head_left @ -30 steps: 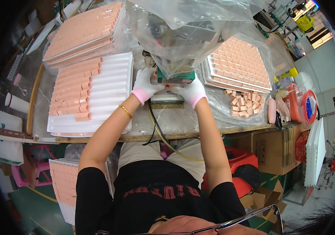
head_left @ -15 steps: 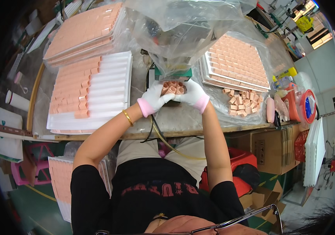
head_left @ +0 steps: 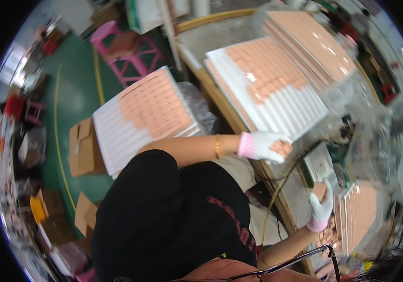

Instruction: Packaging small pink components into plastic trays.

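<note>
My left hand point(head_left: 263, 146), in a white glove with a pink cuff, is closed on a few small peach hollow blocks point(head_left: 282, 148). It is beside the near corner of a white ridged tray point(head_left: 295, 113) on the table, partly covered by rows of such blocks. My right hand point(head_left: 323, 207), gloved likewise, grips a peach block point(head_left: 319, 190) between thumb and fingers; how many it holds I cannot tell. Close to that hand are a stack of filled trays point(head_left: 357, 218) and a loose heap of blocks point(head_left: 329, 237). The view is somewhat blurred.
At the table's far end stands a wrapped stack of filled trays point(head_left: 312, 47). A machine point(head_left: 321, 164) with clear plastic sheeting point(head_left: 385, 145) is between the tray areas. Off the table's edge are another part-filled tray point(head_left: 147, 113), a cardboard box point(head_left: 86, 145) and a pink stool point(head_left: 128, 51).
My head has turned left, swinging the whole view. Both hands were together at the machine around several blocks; now they are apart, the left near the part-filled tray, each with peach blocks.
</note>
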Tool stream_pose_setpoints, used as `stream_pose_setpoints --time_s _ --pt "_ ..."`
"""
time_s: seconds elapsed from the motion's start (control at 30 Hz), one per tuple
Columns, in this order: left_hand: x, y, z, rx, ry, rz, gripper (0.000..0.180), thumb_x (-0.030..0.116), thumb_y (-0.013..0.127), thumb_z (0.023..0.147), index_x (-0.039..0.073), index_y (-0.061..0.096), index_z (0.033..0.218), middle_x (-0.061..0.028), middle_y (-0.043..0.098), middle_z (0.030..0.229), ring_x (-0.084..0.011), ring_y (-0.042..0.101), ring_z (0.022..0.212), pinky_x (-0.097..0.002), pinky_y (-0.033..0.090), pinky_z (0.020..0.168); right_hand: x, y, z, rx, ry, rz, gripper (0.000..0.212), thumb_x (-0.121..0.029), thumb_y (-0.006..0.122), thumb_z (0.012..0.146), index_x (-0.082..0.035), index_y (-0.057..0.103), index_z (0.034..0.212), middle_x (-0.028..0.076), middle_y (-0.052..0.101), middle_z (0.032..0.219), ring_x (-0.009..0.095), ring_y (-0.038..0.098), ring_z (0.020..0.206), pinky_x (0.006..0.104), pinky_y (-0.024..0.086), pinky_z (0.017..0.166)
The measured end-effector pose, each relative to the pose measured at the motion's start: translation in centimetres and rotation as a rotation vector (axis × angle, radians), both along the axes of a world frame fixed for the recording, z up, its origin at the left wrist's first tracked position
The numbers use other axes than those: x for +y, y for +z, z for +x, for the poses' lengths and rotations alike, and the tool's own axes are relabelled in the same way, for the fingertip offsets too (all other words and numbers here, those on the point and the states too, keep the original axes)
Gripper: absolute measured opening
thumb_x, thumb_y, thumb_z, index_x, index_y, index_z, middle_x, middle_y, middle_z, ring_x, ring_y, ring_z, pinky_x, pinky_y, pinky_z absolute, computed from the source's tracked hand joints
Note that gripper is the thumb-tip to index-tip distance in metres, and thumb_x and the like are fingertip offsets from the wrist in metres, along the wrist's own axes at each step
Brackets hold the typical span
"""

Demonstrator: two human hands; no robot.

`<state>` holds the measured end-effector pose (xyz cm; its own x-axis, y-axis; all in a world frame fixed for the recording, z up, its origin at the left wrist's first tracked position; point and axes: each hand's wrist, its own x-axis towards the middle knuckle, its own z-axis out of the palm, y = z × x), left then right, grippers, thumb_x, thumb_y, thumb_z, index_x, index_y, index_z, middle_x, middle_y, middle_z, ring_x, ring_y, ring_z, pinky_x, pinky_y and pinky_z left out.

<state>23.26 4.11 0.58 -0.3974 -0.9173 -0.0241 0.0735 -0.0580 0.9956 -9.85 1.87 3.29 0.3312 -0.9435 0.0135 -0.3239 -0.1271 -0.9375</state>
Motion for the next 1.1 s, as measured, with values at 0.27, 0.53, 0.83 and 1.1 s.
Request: stream_pose_setpoints --time_s 0.27,0.53,0.83,1.1 --pt "20.1 -2.7 29.1 -1.360 0.938 0.169 0.053 0.019 0.064 0.078 0.005 0.046 0.126 -0.0207 0.054 0.123 -0.0353 0.053 0.113 -0.0402 0.043 0.097 -2.1 0.3 7.0 -0.068 0.223 0.070 0.078 -0.019 0.082 0.070 0.003 0.042 0.133 0.007 0.053 0.118 0.016 0.051 0.106 0.0290 0.040 0.095" --pt "28.1 -5.0 39.9 -1.480 1.030 0.519 0.028 0.013 0.055 0.081 0.009 0.049 0.108 -0.0168 0.057 0.110 -0.0379 0.055 0.103 -0.0408 0.046 0.090 -2.0 -1.1 9.7 -0.085 0.334 0.093 0.073 -0.018 0.080 0.071 0.004 0.044 0.131 0.007 0.053 0.116 0.017 0.051 0.105 0.0296 0.040 0.094" --pt "28.1 -6.1 36.2 -1.780 0.966 0.522 0.039 0.027 0.045 0.092 0.014 0.046 0.128 -0.0131 0.055 0.125 -0.0312 0.055 0.110 -0.0391 0.045 0.091 -1.0 -1.6 9.5 -0.044 0.295 0.097 0.075 -0.020 0.082 0.070 0.005 0.045 0.130 0.007 0.052 0.118 0.016 0.051 0.106 0.0296 0.040 0.094" --pt "29.8 -15.7 40.9 -0.395 1.906 0.138 0.052 0.040 0.034 0.096 0.010 0.039 0.138 -0.0145 0.053 0.130 -0.0311 0.050 0.119 -0.0389 0.039 0.100 -0.3 -1.3 10.4 -0.050 0.242 0.112 0.076 -0.017 0.081 0.070 0.005 0.042 0.131 0.007 0.052 0.115 0.016 0.050 0.105 0.0287 0.040 0.094"
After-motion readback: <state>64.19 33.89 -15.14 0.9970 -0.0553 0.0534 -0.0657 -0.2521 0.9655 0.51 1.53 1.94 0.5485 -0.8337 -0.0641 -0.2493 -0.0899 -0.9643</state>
